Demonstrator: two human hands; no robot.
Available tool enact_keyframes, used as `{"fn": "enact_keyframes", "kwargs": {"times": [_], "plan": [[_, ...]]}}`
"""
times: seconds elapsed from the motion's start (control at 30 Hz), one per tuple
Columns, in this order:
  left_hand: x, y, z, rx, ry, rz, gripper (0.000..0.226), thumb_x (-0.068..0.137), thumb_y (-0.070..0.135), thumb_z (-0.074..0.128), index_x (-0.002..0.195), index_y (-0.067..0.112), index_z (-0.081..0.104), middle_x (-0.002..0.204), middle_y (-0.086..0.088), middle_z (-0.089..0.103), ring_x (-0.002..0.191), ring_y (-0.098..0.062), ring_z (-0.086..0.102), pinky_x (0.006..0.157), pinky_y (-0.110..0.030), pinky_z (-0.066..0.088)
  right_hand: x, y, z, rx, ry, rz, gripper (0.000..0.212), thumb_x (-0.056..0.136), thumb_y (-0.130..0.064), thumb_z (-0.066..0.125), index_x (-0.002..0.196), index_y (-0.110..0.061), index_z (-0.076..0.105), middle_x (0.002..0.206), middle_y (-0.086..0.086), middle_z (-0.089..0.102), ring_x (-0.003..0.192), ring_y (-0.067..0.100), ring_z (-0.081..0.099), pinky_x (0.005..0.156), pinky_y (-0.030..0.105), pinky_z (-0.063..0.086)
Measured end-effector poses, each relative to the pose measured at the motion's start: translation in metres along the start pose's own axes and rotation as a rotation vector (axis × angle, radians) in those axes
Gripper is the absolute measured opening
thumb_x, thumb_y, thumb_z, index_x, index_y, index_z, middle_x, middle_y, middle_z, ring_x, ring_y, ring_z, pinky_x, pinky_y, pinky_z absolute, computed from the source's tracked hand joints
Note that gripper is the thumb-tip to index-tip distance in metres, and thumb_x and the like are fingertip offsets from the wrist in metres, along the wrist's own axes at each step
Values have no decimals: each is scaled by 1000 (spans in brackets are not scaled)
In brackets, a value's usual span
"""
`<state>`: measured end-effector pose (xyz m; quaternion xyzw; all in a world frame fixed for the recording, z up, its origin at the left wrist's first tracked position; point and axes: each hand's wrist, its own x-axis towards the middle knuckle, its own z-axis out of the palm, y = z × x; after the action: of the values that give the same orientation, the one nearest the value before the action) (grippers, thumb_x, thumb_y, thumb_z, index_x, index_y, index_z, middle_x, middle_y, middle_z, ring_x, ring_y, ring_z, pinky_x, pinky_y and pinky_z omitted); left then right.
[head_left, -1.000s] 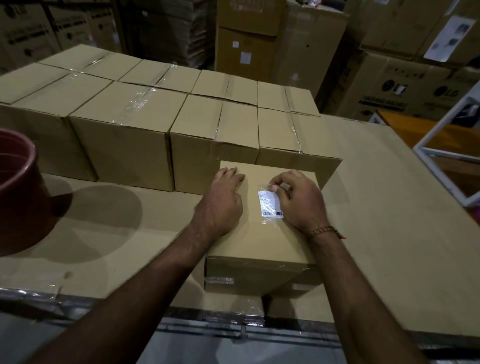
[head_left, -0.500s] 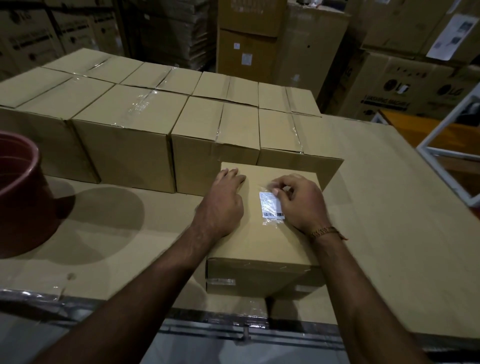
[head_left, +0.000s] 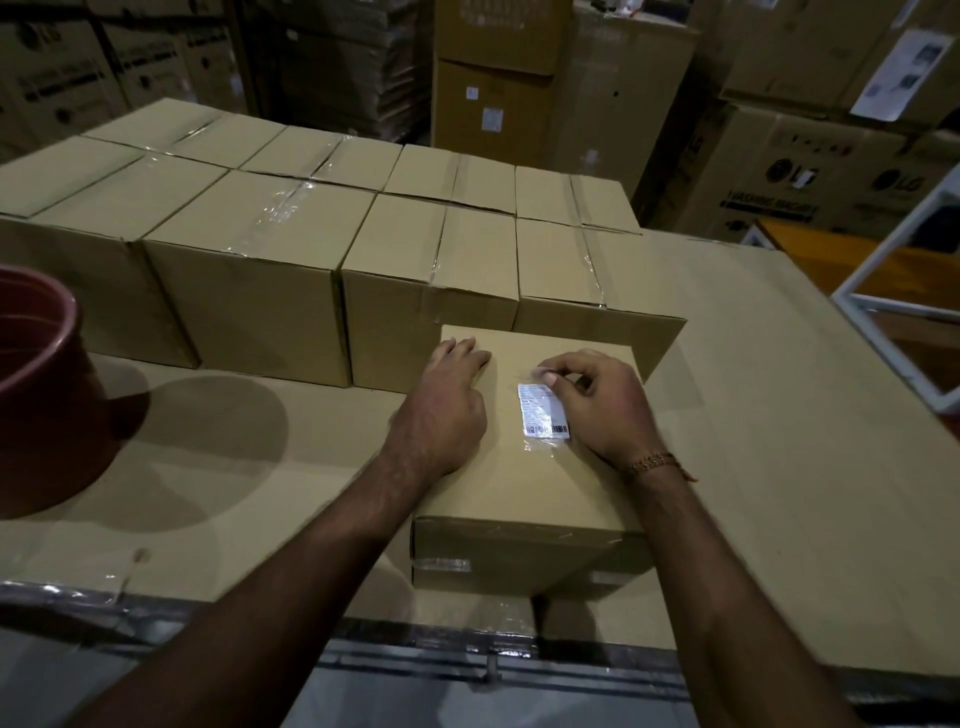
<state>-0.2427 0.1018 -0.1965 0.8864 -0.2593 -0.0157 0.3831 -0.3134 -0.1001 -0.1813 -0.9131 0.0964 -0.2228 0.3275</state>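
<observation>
Head view, far left: dark red bucket (head_left: 36, 384) on the worktop (head_left: 779, 415), cut off by the frame edge, round shadow beside it. Next along, two rows of sealed boxes (head_left: 249, 291), side by side and touching, clear tape down each top seam, filling the back of the worktop as far as the middle. Behind them, in the dark, tall stacked cartons (head_left: 831, 171), some printed with a round logo.

Centre, near the front edge: small box (head_left: 524, 493), flaps closed, standing on the worktop with its far side right against the front row. Left hand (head_left: 441, 410) laid flat on the left half of the lid, fingers straight and close together, pointing away toward the row, grip apart and clamped on nothing, just pressing down. Just right of it, white label (head_left: 543, 413) with small print and a barcode at its near end, lying lengthwise on the lid under a shiny clear film. Right hand (head_left: 602, 405) on the right half of the lid, fingers curled, grip pinched together on the far right corner of the label, heel of the hand resting on the cardboard. Thin bracelet (head_left: 649, 461) at that wrist.

Further right: bare brown worktop, then a white frame (head_left: 847, 302) past its edge. Along the bottom, metal rail (head_left: 467, 670) under the worktop's near edge.
</observation>
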Motion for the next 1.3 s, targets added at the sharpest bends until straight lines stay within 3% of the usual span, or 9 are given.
{"fn": "enact_keyframes", "kwargs": {"times": [0.4, 0.5, 0.63, 0.77, 0.87, 0.97, 1.03, 1.13, 1.3], "plan": [[1, -3, 2, -6, 7, 17, 57, 99, 5, 46, 154, 21, 46, 168, 5, 32, 159, -14, 14, 126, -50, 29, -6, -9, -6, 215, -62, 85, 16, 98, -21, 73, 108, -28, 83, 103, -18, 77, 97, 2, 71, 83, 33, 60], [1, -2, 1, -8, 2, 10, 57, 100, 7, 46, 155, 23, 46, 169, 6, 31, 159, -13, 13, 126, -51, 29, -8, -10, -15, 304, -172, 109, 34, 94, -15, 78, 126, -27, 77, 78, -28, 67, 72, -3, 61, 68, 21, 52], [0, -1, 0, -11, 2, 8, 57, 100, 6, 46, 155, 23, 46, 169, 6, 30, 159, -13, 12, 126, -50, 29, -8, -11, -21, 289, -258, 126, 53, 89, -16, 84, 138, -32, 70, 89, -3, 64, 70, 10, 51, 71, 32, 56], [-1, 1, -1, -8, 6, 8, 56, 101, 6, 46, 155, 22, 45, 169, 6, 30, 159, -14, 12, 126, -47, 27, -10, -13, -22, 279, -238, 127, 59, 87, -17, 86, 142, -32, 66, 87, -1, 62, 72, 9, 53, 75, 33, 55], [-1, 1, -1, -13, 8, 9, 56, 101, 6, 46, 155, 22, 45, 169, 5, 31, 159, -14, 13, 126, -49, 27, -10, -13, -22, 277, -196, 201, 78, 85, -23, 88, 154, -26, 51, 92, 8, 69, 76, 5, 64, 82, 32, 61], [-2, 0, -1, -11, 6, 10, 56, 102, 7, 46, 156, 22, 45, 169, 5, 31, 159, -14, 13, 126, -46, 26, -13, -18, -24, 296, -196, 245, 62, 85, -25, 88, 142, -20, 64, 92, 4, 70, 83, 14, 71, 84, 41, 64], [-2, 0, -1, -12, 5, 5, 56, 102, 8, 47, 156, 22, 44, 169, 5, 30, 159, -14, 13, 125, -47, 27, -18, -22, -29, 291, -246, 238, 48, 83, -29, 90, 128, -27, 71, 93, 0, 72, 78, 12, 68, 79, 40, 64], [-2, 1, -2, -15, 3, 5, 56, 102, 7, 46, 156, 22, 45, 169, 5, 30, 159, -14, 13, 124, -46, 27, -25, -26, -39, 299, -363, 232, 62, 74, -27, 97, 129, -31, 67, 105, 3, 74, 84, 19, 67, 83, 42, 62], [-1, -1, -1, -20, 1, 4, 57, 101, 7, 46, 156, 22, 45, 169, 5, 31, 159, -14, 13, 125, -51, 29, -30, -27, -43, 216, -382, 235, 73, 76, -14, 95, 139, -24, 60, 98, 3, 76, 82, 11, 70, 76, 31, 61]]}}
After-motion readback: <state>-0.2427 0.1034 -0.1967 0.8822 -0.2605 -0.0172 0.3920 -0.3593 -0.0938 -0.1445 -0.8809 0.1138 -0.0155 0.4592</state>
